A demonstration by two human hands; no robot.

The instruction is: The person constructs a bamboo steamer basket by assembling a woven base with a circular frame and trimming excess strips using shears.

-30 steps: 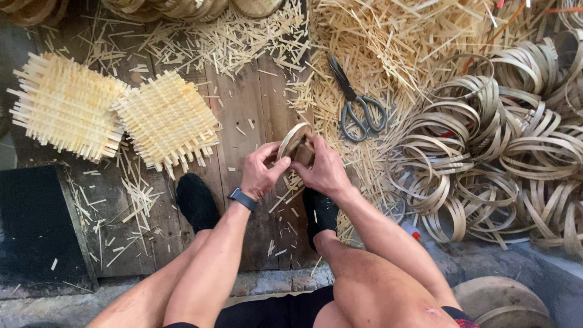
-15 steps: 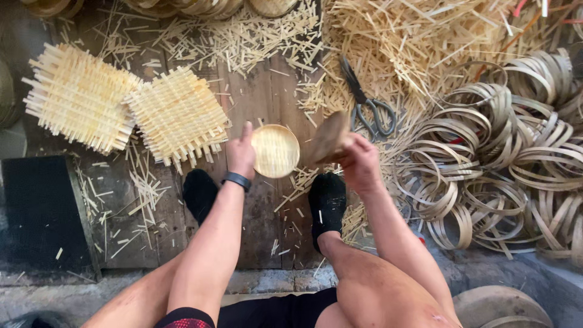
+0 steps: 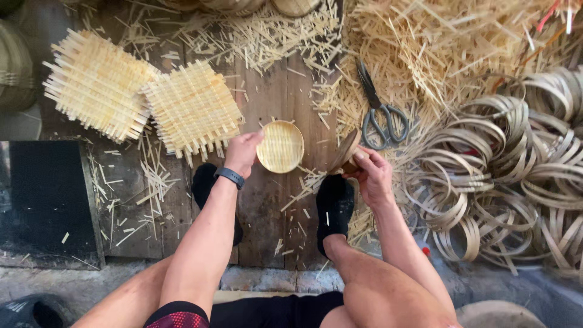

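- A seated person's bare legs are stretching forward, black-socked feet (image 3: 333, 206) resting on a plank floor (image 3: 273, 97).
- The left hand (image 3: 243, 152) is gripping the rim of a small round woven bamboo tray (image 3: 280, 146); the right hand (image 3: 371, 173) is closing around a bamboo hoop (image 3: 346, 153), held just beside the tray.
- Scissors (image 3: 378, 109) are lying among bamboo shavings beyond.
- Coiled bamboo rings (image 3: 516, 170) are piling up at right; two square woven mats (image 3: 146, 100) are lying farther left.

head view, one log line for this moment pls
left hand: holds round woven bamboo tray | right hand: holds round wooden piece | scissors: on bamboo strips, untouched | square woven mats: on boards
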